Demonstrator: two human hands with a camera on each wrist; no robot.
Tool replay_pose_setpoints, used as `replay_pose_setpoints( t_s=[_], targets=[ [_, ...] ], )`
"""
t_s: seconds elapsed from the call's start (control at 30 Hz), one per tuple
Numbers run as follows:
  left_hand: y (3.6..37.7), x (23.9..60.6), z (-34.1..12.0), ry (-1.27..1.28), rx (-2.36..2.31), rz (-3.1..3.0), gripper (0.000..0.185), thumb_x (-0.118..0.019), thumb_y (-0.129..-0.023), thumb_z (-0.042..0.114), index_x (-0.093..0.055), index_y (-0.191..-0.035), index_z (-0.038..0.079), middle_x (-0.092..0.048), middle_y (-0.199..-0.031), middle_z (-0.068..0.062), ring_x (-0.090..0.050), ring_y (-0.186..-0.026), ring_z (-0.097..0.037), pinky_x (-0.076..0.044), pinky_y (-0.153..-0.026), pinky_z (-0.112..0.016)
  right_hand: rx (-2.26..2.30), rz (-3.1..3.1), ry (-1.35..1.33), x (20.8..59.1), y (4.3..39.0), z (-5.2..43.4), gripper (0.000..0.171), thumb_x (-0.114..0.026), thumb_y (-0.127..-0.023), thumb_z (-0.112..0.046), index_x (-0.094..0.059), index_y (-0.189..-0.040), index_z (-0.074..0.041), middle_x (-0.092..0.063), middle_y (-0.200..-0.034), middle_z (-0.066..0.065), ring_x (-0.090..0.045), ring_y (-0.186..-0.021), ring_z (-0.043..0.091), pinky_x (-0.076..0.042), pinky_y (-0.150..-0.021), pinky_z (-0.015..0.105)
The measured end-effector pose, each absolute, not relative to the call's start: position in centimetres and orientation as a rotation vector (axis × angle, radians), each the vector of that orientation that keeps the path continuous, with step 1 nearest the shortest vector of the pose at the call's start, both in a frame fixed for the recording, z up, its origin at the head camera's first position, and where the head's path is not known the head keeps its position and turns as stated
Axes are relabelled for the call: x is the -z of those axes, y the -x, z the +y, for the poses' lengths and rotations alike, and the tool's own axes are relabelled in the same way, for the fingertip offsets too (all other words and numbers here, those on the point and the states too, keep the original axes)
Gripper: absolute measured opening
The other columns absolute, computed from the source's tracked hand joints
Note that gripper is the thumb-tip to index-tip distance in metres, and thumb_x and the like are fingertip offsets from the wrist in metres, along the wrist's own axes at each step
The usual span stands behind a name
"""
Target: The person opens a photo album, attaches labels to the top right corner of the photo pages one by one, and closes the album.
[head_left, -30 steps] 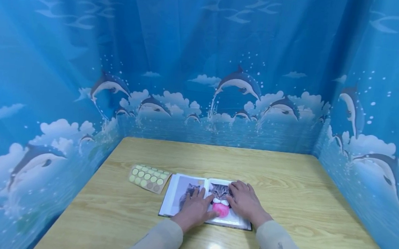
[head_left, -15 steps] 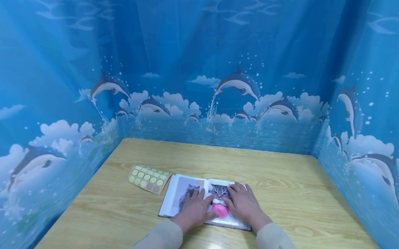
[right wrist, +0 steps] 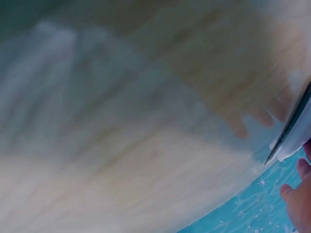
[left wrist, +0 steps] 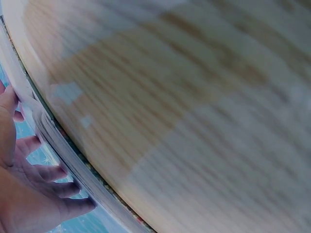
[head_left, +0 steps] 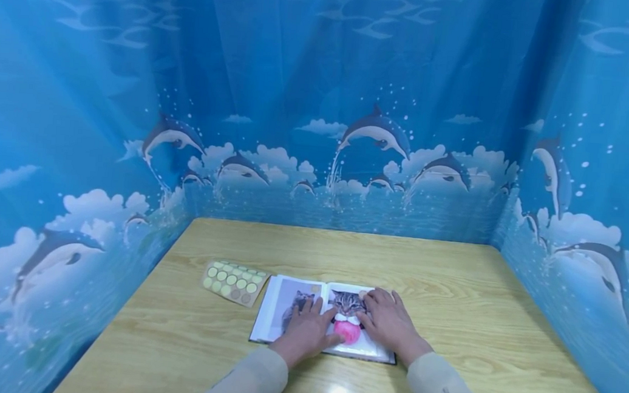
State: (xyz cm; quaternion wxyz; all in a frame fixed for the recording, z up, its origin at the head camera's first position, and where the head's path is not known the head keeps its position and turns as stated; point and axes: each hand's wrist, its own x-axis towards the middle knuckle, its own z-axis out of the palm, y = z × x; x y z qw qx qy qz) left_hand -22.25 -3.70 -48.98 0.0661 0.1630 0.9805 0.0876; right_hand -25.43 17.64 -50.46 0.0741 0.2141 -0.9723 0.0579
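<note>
An open photo album (head_left: pixel 265 321) lies on the table, with a grey cat picture on its left page and a tabby cat with a pink ball (head_left: pixel 347 331) on its right. My left hand (head_left: pixel 307 331) rests across the middle of the album, fingers spread and straight. On the right page's outer side lies my right hand (head_left: pixel 390 321), its fingers extended beside a small pale round sticker (head_left: pixel 362 294) at the upper corner. Another round sticker (head_left: pixel 315 288) sits at the left page's upper corner. The left wrist view shows the album's thick edge (left wrist: pixel 97 182) beside the left hand.
A sheet of pale green round stickers (head_left: pixel 234 282) lies left of the album, with a couple of bare spots. The wooden table (head_left: pixel 476 317) extends around both. Blue dolphin-print curtains (head_left: pixel 321 99) enclose its back and sides.
My right hand has shifted slightly to the right, and the pale sticker at the right page's upper corner now shows beside its fingers. The left hand stays put.
</note>
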Motion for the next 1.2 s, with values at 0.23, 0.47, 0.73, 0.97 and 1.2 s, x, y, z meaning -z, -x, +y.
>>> replay_pose_setpoints(
  t_s=[0.23,0.47,0.73,0.97,1.2],
  targets=[
    [22.3,48.9,-3.6,-0.495,-0.27,2.957,0.075,-0.055,-0.089,0.067,-0.043,-0.151,0.026,-0.032,-0.157,-0.02,-0.027,-0.143,-0.042,-0.023,-0.114,-0.062,-0.179,-2.936,-0.603,50.4,25.7,17.4,0.056,-0.051,-0.101,-0.044,-0.054,-0.139,-0.003,-0.052,-0.139,0.016,-0.04,-0.135,0.035,-0.022,-0.114,0.063],
    [22.3,48.7,-3.5,-0.49,-0.289,2.945,0.075,-0.055,-0.089,0.067,-0.043,-0.151,0.025,-0.031,-0.157,-0.02,-0.026,-0.144,-0.043,-0.021,-0.115,-0.063,-0.187,-2.996,-0.566,50.0,25.5,16.8,0.057,-0.048,-0.103,-0.043,-0.048,-0.144,-0.004,-0.045,-0.147,0.018,-0.034,-0.14,0.036,-0.018,-0.116,0.062],
    [22.3,48.7,-3.6,-0.501,-0.282,2.957,0.075,-0.055,-0.089,0.067,-0.044,-0.151,0.025,-0.032,-0.156,-0.02,-0.027,-0.143,-0.043,-0.022,-0.114,-0.063,-0.234,-2.978,-0.554,50.1,24.8,16.9,0.054,-0.05,-0.102,-0.04,-0.049,-0.145,-0.007,-0.044,-0.147,0.022,-0.036,-0.138,0.04,-0.02,-0.115,0.063],
    [21.9,48.4,-3.5,-0.502,-0.285,2.939,0.075,-0.057,-0.089,0.066,-0.045,-0.15,0.024,-0.032,-0.156,-0.02,-0.027,-0.143,-0.044,-0.022,-0.114,-0.064,-0.384,-3.0,-0.485,49.7,23.8,17.9,0.054,-0.051,-0.102,-0.039,-0.051,-0.143,-0.004,-0.041,-0.149,0.025,-0.033,-0.139,0.044,-0.018,-0.115,0.064],
    [21.3,48.6,-3.1,-0.557,-0.238,2.949,0.075,-0.053,-0.089,0.068,-0.045,-0.15,0.024,-0.034,-0.156,-0.02,-0.029,-0.143,-0.043,-0.025,-0.112,-0.065,-0.483,-3.004,-0.389,49.8,22.8,19.4,0.054,-0.05,-0.103,-0.037,-0.05,-0.143,-0.001,-0.039,-0.149,0.028,-0.032,-0.139,0.045,-0.018,-0.114,0.065]
  ],
)
